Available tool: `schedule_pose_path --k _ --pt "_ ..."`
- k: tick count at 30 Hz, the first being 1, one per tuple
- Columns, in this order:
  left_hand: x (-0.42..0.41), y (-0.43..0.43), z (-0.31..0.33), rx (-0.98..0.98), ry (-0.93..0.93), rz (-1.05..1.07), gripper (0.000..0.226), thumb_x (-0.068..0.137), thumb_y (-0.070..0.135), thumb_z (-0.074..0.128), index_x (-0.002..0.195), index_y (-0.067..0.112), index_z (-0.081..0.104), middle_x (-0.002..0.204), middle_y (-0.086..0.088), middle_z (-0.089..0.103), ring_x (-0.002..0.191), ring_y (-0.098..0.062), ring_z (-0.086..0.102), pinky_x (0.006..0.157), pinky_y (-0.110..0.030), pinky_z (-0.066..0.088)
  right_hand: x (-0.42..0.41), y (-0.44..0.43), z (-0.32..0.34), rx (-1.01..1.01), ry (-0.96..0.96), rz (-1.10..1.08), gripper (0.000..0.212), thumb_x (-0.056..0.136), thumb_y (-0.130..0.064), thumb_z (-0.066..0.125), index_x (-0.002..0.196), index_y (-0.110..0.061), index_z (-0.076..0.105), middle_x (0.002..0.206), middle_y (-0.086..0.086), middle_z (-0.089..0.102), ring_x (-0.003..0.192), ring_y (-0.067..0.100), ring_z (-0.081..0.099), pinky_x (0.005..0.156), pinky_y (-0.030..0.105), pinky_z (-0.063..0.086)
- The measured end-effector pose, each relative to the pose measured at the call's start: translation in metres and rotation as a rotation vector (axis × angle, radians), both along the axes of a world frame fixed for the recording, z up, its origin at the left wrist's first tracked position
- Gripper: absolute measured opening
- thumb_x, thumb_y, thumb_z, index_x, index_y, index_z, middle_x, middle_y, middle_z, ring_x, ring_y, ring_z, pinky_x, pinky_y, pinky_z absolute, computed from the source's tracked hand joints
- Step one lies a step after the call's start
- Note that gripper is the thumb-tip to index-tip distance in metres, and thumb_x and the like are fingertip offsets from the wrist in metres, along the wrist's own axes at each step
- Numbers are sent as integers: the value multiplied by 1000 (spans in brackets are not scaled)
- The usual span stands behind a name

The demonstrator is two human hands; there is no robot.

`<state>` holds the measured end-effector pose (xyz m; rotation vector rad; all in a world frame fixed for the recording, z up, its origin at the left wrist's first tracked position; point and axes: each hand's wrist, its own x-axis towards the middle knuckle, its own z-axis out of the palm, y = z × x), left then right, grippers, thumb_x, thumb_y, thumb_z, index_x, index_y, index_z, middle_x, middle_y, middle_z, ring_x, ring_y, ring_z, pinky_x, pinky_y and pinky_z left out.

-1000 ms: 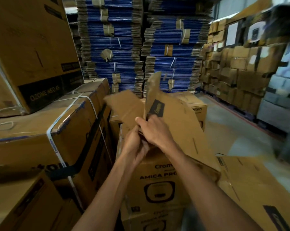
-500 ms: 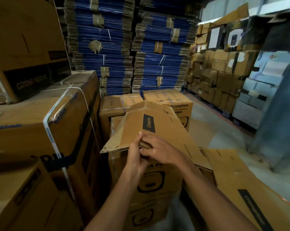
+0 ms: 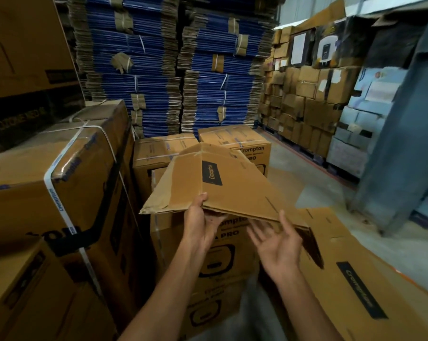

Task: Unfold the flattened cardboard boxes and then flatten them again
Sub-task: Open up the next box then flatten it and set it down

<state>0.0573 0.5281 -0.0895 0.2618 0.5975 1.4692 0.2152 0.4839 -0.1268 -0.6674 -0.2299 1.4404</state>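
A brown flattened cardboard box [image 3: 235,185] with a black Crompton label lies nearly level in front of me, above a stack of sealed boxes. My left hand [image 3: 199,223] pinches its near edge, thumb on top and fingers underneath. My right hand [image 3: 277,242] is just below the near right edge, palm up, fingers spread and straight; one fingertip reaches the edge. Another flattened box [image 3: 360,279] lies at the lower right.
Strapped sealed boxes [image 3: 67,193] stand at the left, more Crompton boxes [image 3: 235,141] behind the held one. Tall bundles of blue flat cartons [image 3: 173,65] fill the back. Stacked cartons [image 3: 306,99] line the right wall beyond a bare concrete floor [image 3: 313,190]. A grey post [image 3: 400,134] stands right.
The box has gone from upright and partly open to flat and nearly level. My right hand has let go of its near edge and opened below it; my left hand still holds.
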Motion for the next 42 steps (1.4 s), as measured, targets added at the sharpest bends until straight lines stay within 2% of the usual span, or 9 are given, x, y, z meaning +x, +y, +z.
schedule_pose_path --k 4,7,8,12,17,24,32,37,42 --pt "-2 -6 -9 -11 -29 2 39 100 4 51 138 13 52 133 -23 61 124 -44 56 81 -66 56 37 21 2 -116 135 -180 47 97 -49 58 128 -14 58 133 17 63 121 34 60 105 51 49" --pt "2 -11 -13 -29 -8 -13 34 99 2 52 130 15 55 131 -23 61 124 -45 56 94 -69 49 47 27 3 -223 63 -220 38 102 -46 52 124 -15 58 131 14 62 122 33 59 65 30 60" --pt "4 -14 -13 -31 -3 -4 33 99 1 51 128 15 56 129 -23 62 123 -44 56 97 -69 47 50 28 4 -232 29 -235 31 105 -40 51 123 -16 56 131 14 62 120 32 60 64 29 58" --pt "9 -19 -9 -11 -24 19 24 100 -1 49 117 14 59 123 -21 63 118 -41 58 104 -69 42 62 29 11 -210 -98 -255 24 107 -28 49 125 -13 54 123 11 65 99 25 65 81 36 54" --pt "27 -22 -6 5 -56 4 22 102 -1 48 117 11 59 120 -21 64 113 -39 60 106 -68 41 84 25 20 -167 -243 -284 17 105 -27 54 113 -14 60 116 14 68 103 26 66 107 47 48" --pt "92 -23 -1 1 -58 -44 26 99 -5 49 119 8 58 122 -22 65 117 -40 60 104 -67 44 150 14 46 -93 -314 -388 9 106 -24 51 100 -20 56 101 6 70 92 19 68 83 41 56" --pt "223 -24 -33 -33 -58 -196 32 98 -6 51 125 11 58 127 -21 66 121 -40 60 104 -68 43 280 -15 14 -152 -279 -491 10 105 -26 54 107 -19 60 100 2 75 91 17 71 80 40 58" --pt "311 -25 -83 -124 -42 -247 60 84 1 64 141 14 52 132 -18 66 123 -38 62 102 -62 49 372 -22 -24 -231 -293 -500 15 105 -28 54 101 -17 63 82 -4 78 84 16 72 86 43 56" --pt "375 -37 -132 -296 33 -225 35 99 1 54 132 13 54 123 -15 68 112 -34 64 88 -53 58 441 -18 -81 -350 -354 -432 23 104 -34 54 106 -14 66 89 3 76 75 17 71 86 43 55"
